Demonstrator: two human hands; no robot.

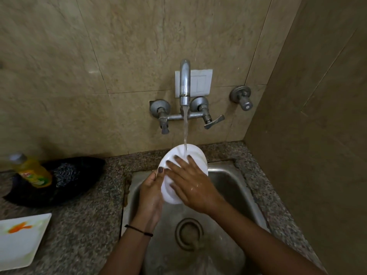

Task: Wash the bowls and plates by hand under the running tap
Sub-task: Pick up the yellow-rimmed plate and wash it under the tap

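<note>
right hand [192, 185] covers much of the white plate [168, 192]; the ridged right rim might be a second dish behind, can't tell. left hand [152, 192]: fingers hidden behind the plate, thumb curled over the left rim, gripping. right hand flat, fingers spread on the face. plate is over the sink [228, 181] under the tap [184, 84] stream, tilted up toward camera, long axis near vertical in frame

Large beige marbled tiles [119, 56] cover the back wall, with thin dark joints between them. A second tiled wall [317, 116] meets it at a corner on the right and lies in duller shade. A white switch plate [201, 82] is set in the back wall, with a round metal valve [240, 96] to its right. Below runs a speckled granite worktop [83, 225] with a steel sink [238, 185] let into it.
</note>
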